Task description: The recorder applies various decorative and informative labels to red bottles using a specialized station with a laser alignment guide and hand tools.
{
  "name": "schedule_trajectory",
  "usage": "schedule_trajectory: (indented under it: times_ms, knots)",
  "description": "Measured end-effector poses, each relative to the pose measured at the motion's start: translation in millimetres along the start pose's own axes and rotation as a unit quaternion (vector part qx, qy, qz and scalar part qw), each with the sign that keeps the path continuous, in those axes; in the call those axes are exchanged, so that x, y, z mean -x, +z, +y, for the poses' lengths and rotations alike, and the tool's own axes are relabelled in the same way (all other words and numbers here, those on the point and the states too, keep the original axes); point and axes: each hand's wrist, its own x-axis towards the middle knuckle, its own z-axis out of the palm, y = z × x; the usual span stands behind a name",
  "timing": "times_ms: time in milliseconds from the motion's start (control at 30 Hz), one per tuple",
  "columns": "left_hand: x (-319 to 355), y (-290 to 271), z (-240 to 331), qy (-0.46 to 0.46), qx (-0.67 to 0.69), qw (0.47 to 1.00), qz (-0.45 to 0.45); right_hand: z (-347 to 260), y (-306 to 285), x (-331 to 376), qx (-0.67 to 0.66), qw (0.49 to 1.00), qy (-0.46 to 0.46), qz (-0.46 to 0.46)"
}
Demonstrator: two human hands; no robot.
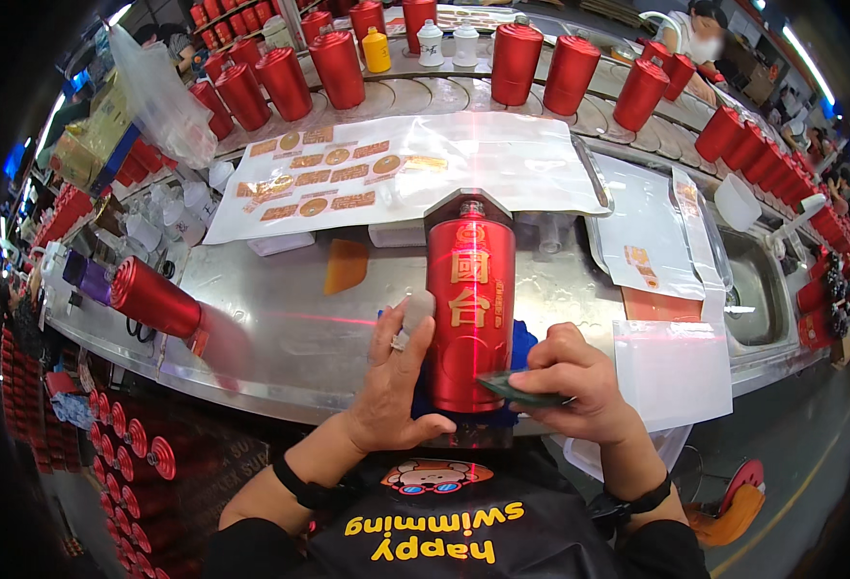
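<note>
A tall red cylindrical bottle (470,309) with gold characters lies lengthwise on the steel table (280,328), its cap pointing away from me. My left hand (396,386) rests flat against its left side; one fingertip wears a white cover and another a ring. My right hand (570,386) sits at the bottle's lower right and pinches a thin dark green card (516,391) against it. A thin red laser line runs down the bottle's face. A blue cloth (521,343) lies under the bottle.
A clear sheet of gold labels (338,174) lies beyond the bottle. Another red bottle (154,299) lies at the left. Rows of red bottles (541,63) stand on a curved conveyor behind. White backing sheets (671,372) and a steel sink (758,289) are to the right. Other people work at the back.
</note>
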Motion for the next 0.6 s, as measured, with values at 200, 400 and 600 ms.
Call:
schedule_trajectory:
  times_ms: [200,400,600]
  knots:
    - [-61,-25,-10,0.168,-0.107,0.975,-0.1,-1,1,24,-0.133,0.968,0.167,0.13]
    - [-127,-29,-42,0.167,-0.126,0.974,-0.087,-4,0,28,-0.137,0.954,0.188,0.187]
    - [-78,-15,-1,0.233,-0.061,0.954,-0.176,-3,-10,41,-0.107,0.958,0.194,0.183]
